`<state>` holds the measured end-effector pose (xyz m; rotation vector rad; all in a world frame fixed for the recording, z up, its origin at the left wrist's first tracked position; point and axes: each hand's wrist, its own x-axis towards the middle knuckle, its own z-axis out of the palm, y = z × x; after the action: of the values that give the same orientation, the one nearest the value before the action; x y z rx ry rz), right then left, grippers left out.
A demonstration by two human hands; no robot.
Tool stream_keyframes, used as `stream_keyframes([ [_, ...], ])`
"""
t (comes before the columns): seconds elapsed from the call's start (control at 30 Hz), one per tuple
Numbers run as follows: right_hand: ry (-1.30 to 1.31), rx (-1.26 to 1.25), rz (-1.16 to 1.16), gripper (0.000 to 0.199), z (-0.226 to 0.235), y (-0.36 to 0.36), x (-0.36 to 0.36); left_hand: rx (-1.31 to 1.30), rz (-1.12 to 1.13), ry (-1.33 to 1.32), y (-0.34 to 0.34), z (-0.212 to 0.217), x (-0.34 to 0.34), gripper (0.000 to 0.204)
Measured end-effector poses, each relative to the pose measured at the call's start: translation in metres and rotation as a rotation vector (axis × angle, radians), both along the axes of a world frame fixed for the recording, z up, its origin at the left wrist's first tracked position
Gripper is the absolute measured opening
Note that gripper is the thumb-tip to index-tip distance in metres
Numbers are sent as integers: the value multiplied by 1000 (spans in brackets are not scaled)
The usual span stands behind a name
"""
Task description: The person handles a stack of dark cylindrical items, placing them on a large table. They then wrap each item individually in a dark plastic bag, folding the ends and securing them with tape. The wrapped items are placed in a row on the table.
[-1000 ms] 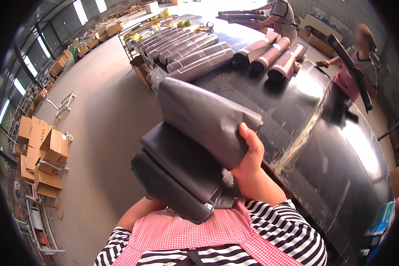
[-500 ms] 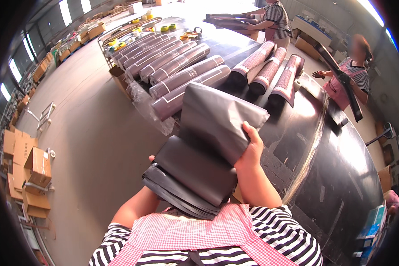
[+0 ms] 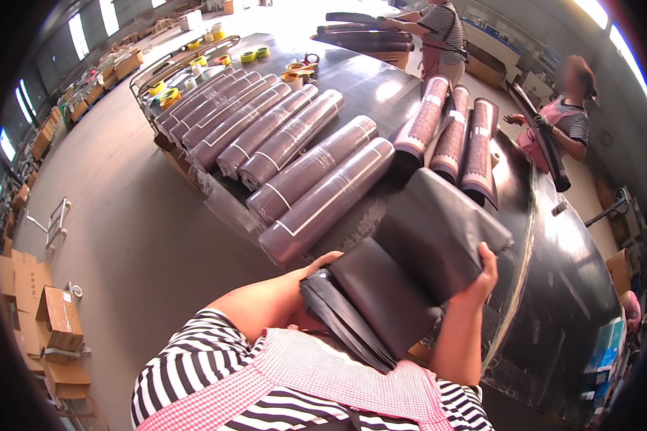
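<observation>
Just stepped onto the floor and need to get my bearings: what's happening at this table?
A person in a striped top holds a stack of dark folded sheets against their body at the edge of a long black table. The left hand supports the stack from beneath and the right hand grips the top sheet. Wrapped rolls lie side by side on the table. Two other people work at the far side.

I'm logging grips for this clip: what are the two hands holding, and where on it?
Both hold a stack of folded dark sheets: the right hand grips the top sheet's right edge, the left hand its near left end.
</observation>
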<state>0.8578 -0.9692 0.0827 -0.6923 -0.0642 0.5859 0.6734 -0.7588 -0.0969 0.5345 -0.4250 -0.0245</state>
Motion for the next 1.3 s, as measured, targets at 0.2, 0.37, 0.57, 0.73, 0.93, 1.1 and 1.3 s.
stream_keyframes([
  [0.2,-82,-240,-254,37,1,34,100,324,94,274,63,23,71,66],
  [0.37,-394,-349,-27,48,-128,35,239,816,178,671,70,44,116,65],
  [0.57,-79,-280,-52,49,-179,54,241,1158,393,736,70,18,110,51],
  [0.73,-124,-431,7,44,-163,56,256,1573,461,672,48,44,113,62],
  [0.93,51,-484,-418,49,-179,44,155,1507,399,688,60,31,102,61],
  [1.1,158,-422,-530,44,-172,-13,106,1533,363,595,58,25,112,63],
  [1.3,-90,-519,-702,45,-148,-57,187,1648,338,478,18,29,148,65],
])
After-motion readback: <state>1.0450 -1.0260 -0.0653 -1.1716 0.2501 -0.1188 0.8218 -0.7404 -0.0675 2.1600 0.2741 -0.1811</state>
